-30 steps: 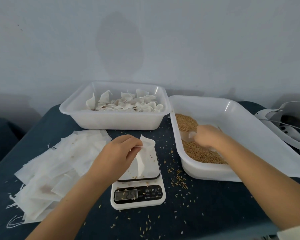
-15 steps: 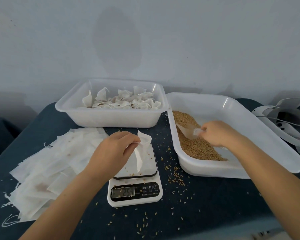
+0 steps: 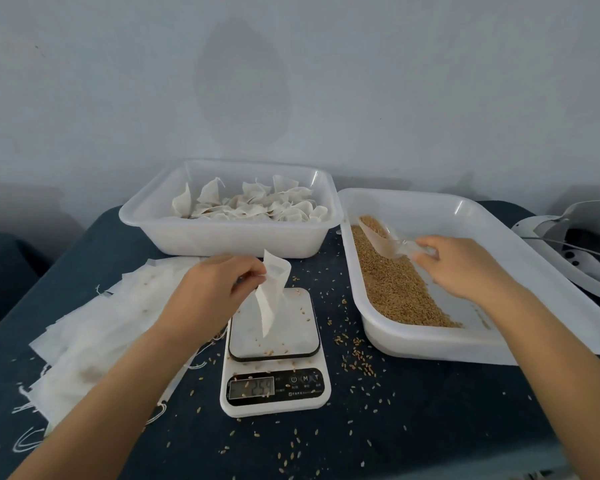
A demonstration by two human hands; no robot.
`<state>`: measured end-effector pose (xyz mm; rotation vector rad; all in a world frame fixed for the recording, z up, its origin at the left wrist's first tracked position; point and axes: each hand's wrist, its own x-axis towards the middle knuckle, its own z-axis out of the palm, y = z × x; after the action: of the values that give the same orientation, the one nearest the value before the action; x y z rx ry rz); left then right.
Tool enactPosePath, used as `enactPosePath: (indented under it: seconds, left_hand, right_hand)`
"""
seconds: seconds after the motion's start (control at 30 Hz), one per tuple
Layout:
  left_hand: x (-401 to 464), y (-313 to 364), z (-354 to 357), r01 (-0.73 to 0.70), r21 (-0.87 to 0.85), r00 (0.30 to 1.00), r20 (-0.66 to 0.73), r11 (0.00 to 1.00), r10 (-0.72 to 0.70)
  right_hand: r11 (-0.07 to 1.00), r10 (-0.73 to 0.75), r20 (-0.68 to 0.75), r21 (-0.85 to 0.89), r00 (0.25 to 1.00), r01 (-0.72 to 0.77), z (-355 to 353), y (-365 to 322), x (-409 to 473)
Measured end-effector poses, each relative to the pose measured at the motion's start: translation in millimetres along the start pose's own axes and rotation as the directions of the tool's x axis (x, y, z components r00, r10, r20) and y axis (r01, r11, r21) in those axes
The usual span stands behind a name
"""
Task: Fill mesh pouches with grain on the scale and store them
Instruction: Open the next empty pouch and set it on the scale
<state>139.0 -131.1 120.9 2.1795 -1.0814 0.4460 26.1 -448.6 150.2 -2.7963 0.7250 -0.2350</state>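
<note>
Dark tabletop [image 3: 430, 427] strewn with loose grain, edges cut off by frame. Right tray [image 3: 499, 237] holds grain [image 3: 395, 289]; back tray [image 3: 222, 237] holds filled pouches [image 3: 257, 206]. Flat empty pouches [image 3: 94, 327] stacked left, partly hidden by left arm. Scale [image 3: 274, 375] display blurry. Left hand [image 3: 212, 292] pinches open pouch [image 3: 272, 292] above scale. Right hand [image 3: 465, 268] grips clear scoop [image 3: 385, 239], handle hidden.

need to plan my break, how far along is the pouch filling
Done: a heap of filled pouches lies in the back tub. In hand: the left hand holds an open pouch on the scale; the right hand lifts a scoop of grain. Left: a stack of empty pouches.
</note>
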Motion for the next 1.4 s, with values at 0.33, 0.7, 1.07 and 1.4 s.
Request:
enactPosePath:
  seconds: [0.33,0.7,1.07,1.4]
  left_hand:
    - [29,-26,-44,-0.152,0.136,0.962,0.248,0.979,0.115]
    - [38,-36,-45,-0.325,0.267,0.830,0.540,0.907,0.139]
    - [34,-27,-31,-0.316,0.207,0.803,0.578,0.926,0.145]
    - [31,-19,-24,-0.297,0.162,0.813,0.560,0.941,0.160]
  right_hand:
    - [0.891,-0.364,0.060,0.315,0.929,0.329,-25,-21,-20]
    - [0.805,-0.583,0.214,0.283,0.784,0.522,-19,-58,-20]
    - [0.802,-0.589,0.345,0.139,0.731,0.581,-32,-66,-14]
    - [0.767,-0.539,0.432,-0.103,0.723,0.633,-63,-92,-3]
